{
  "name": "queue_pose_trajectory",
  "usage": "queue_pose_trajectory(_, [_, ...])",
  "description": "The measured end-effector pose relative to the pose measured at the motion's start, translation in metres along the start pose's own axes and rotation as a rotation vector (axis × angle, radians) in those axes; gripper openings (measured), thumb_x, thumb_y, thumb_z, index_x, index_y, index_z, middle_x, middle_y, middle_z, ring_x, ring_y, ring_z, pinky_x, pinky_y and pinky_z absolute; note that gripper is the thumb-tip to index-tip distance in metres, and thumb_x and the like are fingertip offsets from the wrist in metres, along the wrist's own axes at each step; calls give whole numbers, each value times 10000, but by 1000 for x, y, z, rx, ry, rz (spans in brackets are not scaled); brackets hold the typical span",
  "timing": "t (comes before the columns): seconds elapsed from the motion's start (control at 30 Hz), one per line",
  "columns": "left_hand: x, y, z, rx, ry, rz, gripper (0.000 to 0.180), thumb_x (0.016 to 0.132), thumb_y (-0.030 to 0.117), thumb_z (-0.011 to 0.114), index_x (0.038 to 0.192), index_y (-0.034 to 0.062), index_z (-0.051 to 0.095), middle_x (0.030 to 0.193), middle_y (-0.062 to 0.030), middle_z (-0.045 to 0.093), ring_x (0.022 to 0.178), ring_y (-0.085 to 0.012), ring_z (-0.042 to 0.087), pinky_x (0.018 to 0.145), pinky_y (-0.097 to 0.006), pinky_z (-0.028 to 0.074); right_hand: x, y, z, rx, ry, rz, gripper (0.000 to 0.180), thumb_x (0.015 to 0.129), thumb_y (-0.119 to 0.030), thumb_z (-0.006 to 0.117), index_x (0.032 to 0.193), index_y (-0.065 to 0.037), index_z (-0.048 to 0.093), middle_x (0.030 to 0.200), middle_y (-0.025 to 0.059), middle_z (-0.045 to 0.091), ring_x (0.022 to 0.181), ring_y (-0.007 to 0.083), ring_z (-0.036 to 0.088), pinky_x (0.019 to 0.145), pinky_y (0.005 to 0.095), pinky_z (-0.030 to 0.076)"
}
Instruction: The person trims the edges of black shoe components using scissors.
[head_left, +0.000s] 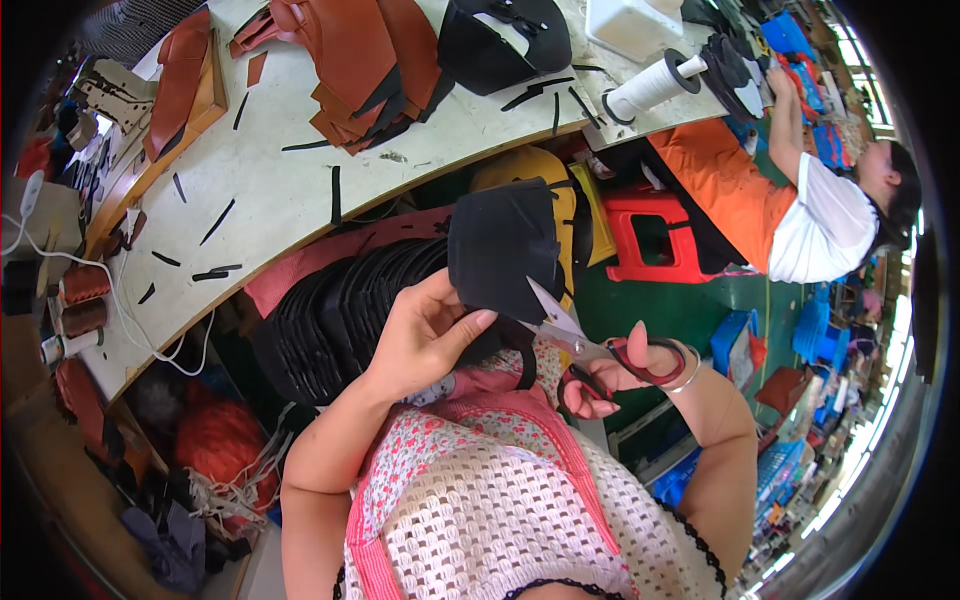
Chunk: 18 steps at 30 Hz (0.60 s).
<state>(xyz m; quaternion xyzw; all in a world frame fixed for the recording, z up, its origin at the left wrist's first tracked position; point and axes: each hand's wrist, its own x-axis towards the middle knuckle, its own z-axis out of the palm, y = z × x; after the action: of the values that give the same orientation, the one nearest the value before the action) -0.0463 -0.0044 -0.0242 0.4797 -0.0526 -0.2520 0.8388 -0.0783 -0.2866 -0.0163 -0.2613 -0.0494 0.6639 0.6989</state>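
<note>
My left hand (430,335) pinches the lower left edge of a black, flat, stiff-looking piece (505,245) between thumb and fingers, holding it up before me. In my right hand (632,368) is a pair of scissors (572,335), fingers through the dark red and black handles. The scissors' blades are spread, one lying over the lower right edge of the black piece; whether they touch it I cannot tell. A long row of similar black pieces (345,315) lies stacked beyond my left forearm, beside the table edge.
On the white table (290,210) lie black strips, brown leather pieces (350,50), a black bag-like piece (500,45) and a white thread spool (655,88). A red stool (660,238) stands at right, near a seated person (820,225). A sewing machine (118,95) is at far left.
</note>
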Motion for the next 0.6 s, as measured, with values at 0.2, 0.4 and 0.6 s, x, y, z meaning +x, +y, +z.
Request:
queue_pose_trajectory(0.2, [-2, -3, 1, 29, -47, -41, 267, 818, -122, 598, 1072, -38, 600, 1037, -82, 640, 986, -130, 578, 890, -273, 455, 0, 8, 0, -8, 29, -21, 905, 773, -798, 267, 1043, 24, 533, 826, 31, 525, 709, 76, 484, 599, 210, 361])
queue_pose_trajectory(0.4, [-2, -4, 3, 56, -54, -128, 226, 814, -125, 601, 1028, -55, 620, 1022, -81, 650, 960, -123, 584, 885, -272, 457, -8, 4, 6, 13, 46, 56, 799, 807, -757, 283, 886, -1, 529, 769, 19, 489, 583, 56, 444, 503, 205, 332])
queue_pose_trajectory(0.6, [1, -10, 7, 119, -149, -83, 200, 832, -93, 591, 1018, -34, 631, 964, -71, 672, 890, -69, 573, 813, -238, 467, 1, -4, 11, -57, 118, 65, 771, 793, -757, 386, 845, -15, 587, 699, -10, 500, 535, 69, 472, 503, 185, 371])
